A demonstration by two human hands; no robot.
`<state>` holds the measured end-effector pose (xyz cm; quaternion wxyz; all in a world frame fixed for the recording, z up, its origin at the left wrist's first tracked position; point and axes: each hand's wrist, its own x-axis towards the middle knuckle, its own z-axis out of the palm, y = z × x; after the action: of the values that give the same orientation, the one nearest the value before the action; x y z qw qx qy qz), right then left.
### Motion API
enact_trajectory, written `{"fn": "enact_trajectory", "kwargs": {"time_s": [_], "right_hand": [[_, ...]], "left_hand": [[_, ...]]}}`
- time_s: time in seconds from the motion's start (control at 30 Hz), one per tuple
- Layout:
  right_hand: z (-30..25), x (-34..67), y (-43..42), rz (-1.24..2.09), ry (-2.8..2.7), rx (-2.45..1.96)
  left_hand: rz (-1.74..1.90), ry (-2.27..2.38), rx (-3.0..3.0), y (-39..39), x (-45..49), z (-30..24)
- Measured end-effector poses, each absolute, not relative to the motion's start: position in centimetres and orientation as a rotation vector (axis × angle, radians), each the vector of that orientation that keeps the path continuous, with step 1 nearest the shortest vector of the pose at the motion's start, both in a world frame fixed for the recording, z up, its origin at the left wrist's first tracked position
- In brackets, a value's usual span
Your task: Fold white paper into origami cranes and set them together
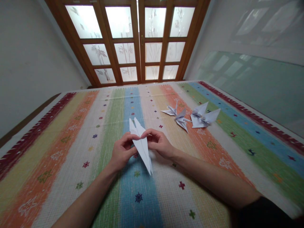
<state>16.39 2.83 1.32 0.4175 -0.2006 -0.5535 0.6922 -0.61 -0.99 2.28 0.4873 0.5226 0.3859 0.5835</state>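
A white folded paper (142, 148), long and kite-shaped, is held between both hands just above the striped tablecloth. Its split narrow end points away from me, and its long sharp tip points toward me. My left hand (122, 150) pinches its left edge, with the index finger laid on the upper face and the thumb lower down. My right hand (159, 143) grips the right edge, index fingertip meeting the left one near the centre crease. The other fingers of both hands are curled and partly hidden.
Folded paper cranes (181, 120) lie to the right, beside a larger winged paper crane (204, 116). A striped tablecloth (95, 177) covers the table. Wooden doors with frosted panes (124, 52) stand behind it; a glass panel (256, 82) leans along the right wall.
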Motion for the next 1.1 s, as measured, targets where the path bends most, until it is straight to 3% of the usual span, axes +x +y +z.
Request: {"fn": "enact_trajectory", "kwargs": {"time_s": [0.33, 0.8, 1.1], "right_hand": [[1.4, 16.2, 2.9, 1.391, -1.497, -0.615], [2.2, 15.6, 1.7, 1.427, -1.42, -0.766], [2.1, 15.7, 2.1, 1.476, -1.354, -0.707]], "left_hand": [[1.441, 1.139, 1.356, -1.1, -0.4, 2.4], [1.463, 1.295, 1.208, -2.2, 0.8, 2.4], [1.499, 1.142, 1.203, -1.5, 0.5, 2.7]]}}
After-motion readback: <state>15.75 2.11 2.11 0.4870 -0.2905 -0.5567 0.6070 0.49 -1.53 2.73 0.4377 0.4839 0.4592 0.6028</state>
